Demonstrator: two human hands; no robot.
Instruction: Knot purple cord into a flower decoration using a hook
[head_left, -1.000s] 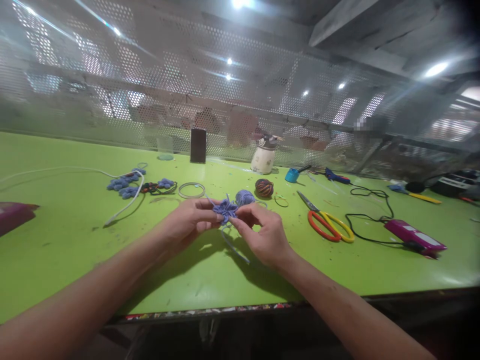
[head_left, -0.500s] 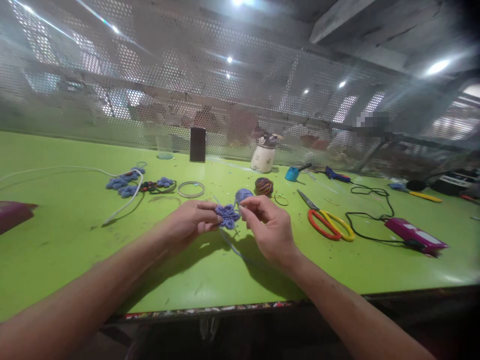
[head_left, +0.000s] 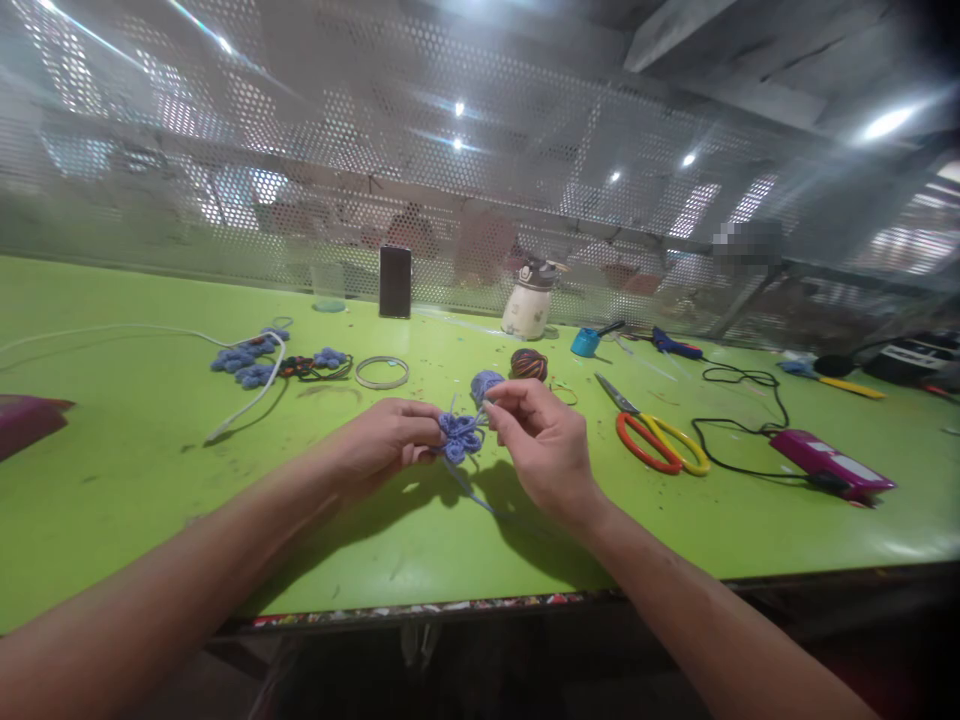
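A small purple-blue yarn flower with looped petals is pinched at its left side between the thumb and fingers of my left hand. My right hand is closed at the flower's right, its thumb and forefinger on a strand of purple-blue yarn that runs to the petals. Whether those fingers also hold a thin tool cannot be made out. From under the flower a loose yarn tail hangs toward the table. Just behind my right fingertips lies a purple-blue yarn ball, beside a dark multicoloured yarn ball.
Scissors with red and yellow handles lie to the right, near a magenta device with a black cord. Finished blue flowers, a white cable and a ring are leftward. A phone and a bottle stand behind.
The flower has turned slightly and shifted a little to the right with my left hand. My right hand still pinches the strand, now a bit farther right.
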